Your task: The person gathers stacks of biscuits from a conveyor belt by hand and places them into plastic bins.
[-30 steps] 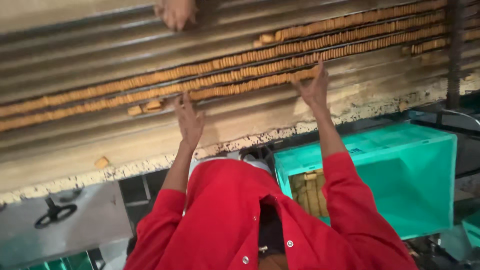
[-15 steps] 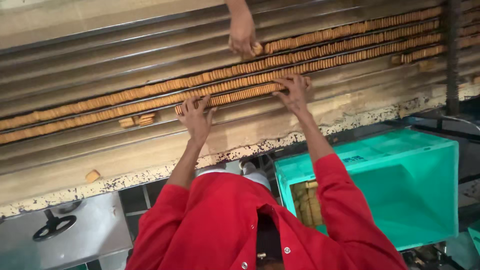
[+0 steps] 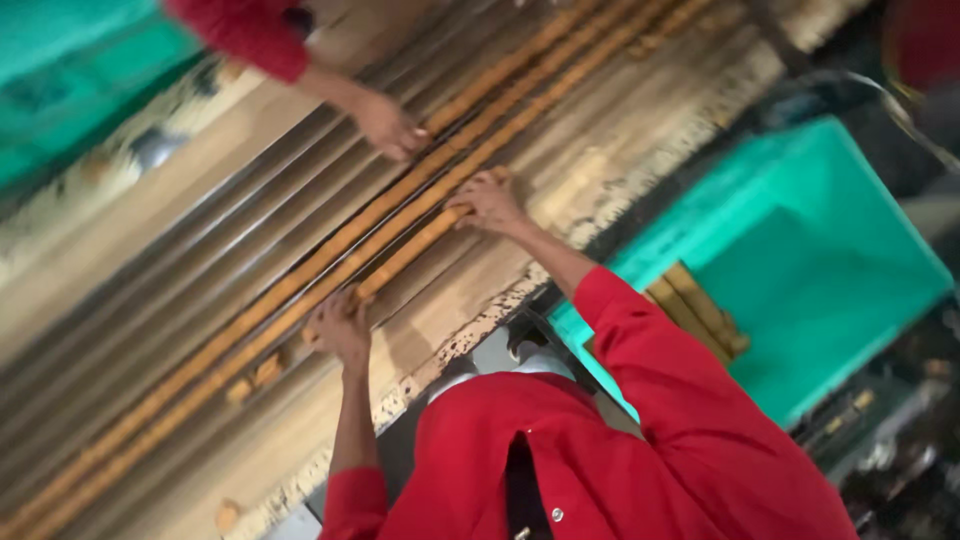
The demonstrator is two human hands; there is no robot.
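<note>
While both hands press in from the two ends of a short row of biscuits, the row lies in a groove of the long ribbed conveyor, just beside two much longer biscuit rows that run on past it. The left hand cups the lower end of the row, fingers curled against it; the right hand closes on the upper end, fingertips pinching the last biscuits. Neither grip is spread; both are pressed toward each other with the row between them.

The main risk, as I judge it, is that the stack buckles in the middle if the squeeze from either end slackens or comes off-line, and biscuits spill across the grooves. A few loose biscuits already lie nearby on the belt, and one sits near the edge.

Another person's hand works the neighbouring row just above the right hand, near enough that a bump could knock the stack.

The green crate, holding some stacked biscuits, stands to the right and well apart from the row, so a carry across the gap could shed pieces. Motion blur hides finer detail.
</note>
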